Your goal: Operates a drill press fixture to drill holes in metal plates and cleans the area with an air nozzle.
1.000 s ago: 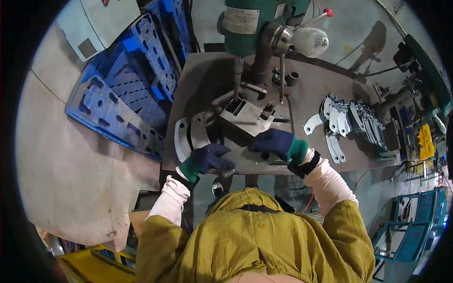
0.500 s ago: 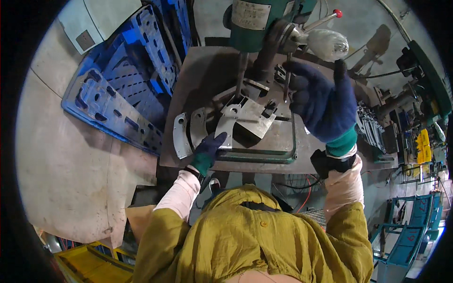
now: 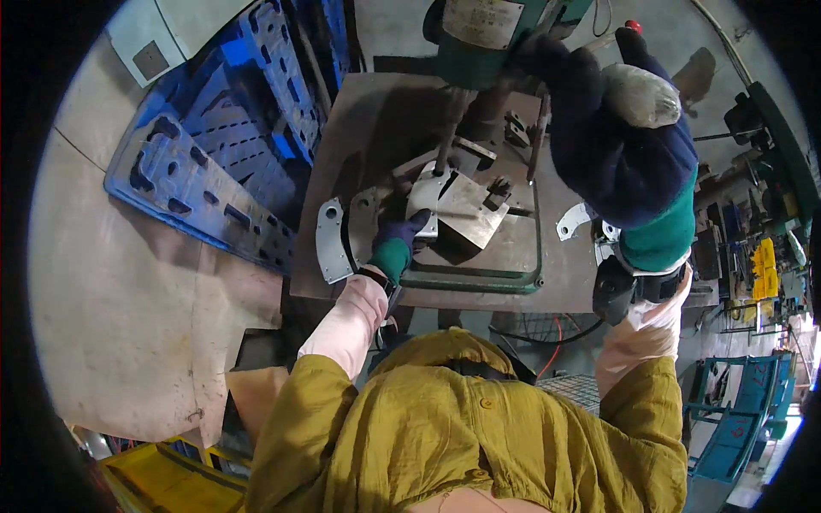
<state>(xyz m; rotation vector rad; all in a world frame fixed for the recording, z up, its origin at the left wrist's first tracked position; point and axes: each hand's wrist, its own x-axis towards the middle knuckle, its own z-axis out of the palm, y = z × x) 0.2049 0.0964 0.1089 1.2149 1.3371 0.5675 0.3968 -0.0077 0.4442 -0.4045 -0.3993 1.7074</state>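
Observation:
My gloved left hand [image 3: 398,238] pinches the near end of a curved metal plate [image 3: 422,193]. The plate's far end rests at the metal fixture block [image 3: 473,212], beneath the spindle [image 3: 449,132] of a green drill press [image 3: 481,43]. Whether the tool tip touches the plate I cannot tell. At the right, my gloved right hand [image 3: 629,162] is closed around a plastic-wrapped handle knob [image 3: 643,96] on the press, its fingers partly hidden and in shadow. Another curved plate [image 3: 332,241] lies left of my left hand, beside a darker curved piece [image 3: 363,221].
More curved plates [image 3: 575,221] lie near my right wrist on the brown worktable [image 3: 368,103]. A green-edged machine base [image 3: 487,280] carries the fixture. Blue plastic pallets [image 3: 201,184] stand at the left; a red-tipped lever [image 3: 633,26] sticks out behind my right hand.
My left hand has moved the curved plate up and right, against the fixture under the spindle. My right hand has risen to the right and closed on the plastic-wrapped knob.

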